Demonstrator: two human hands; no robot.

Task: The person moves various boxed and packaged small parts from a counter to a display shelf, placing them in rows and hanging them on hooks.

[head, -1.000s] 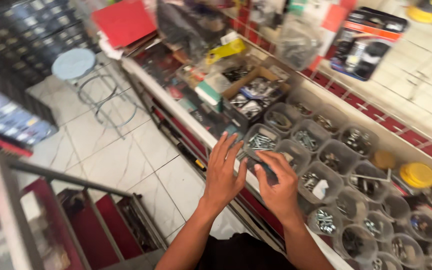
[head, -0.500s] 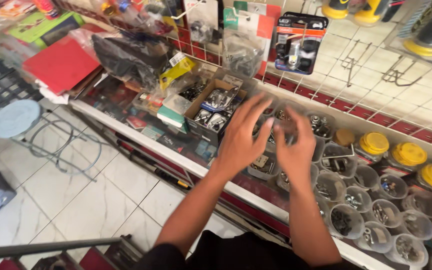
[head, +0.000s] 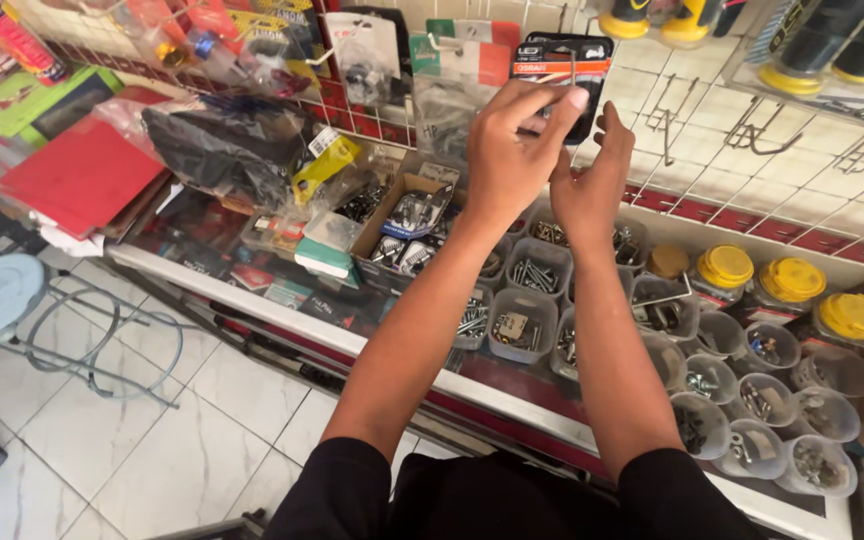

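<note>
Above a crowded shop surface of hardware tubs (head: pixel 522 325), the left hand (head: pixel 507 150) fingers pinch a black blister pack (head: pixel 562 55) hanging on the far wall grid, the right hand (head: pixel 592 190) cupped loosely beside it, steadying.

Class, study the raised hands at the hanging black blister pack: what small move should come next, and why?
Probably slide the black blister pack outward along its wall hook. The left hand has fingertips at the pack's top by the hook, and the right hand is raised just beside its lower edge, so neither seems to grip it fully yet.
</note>
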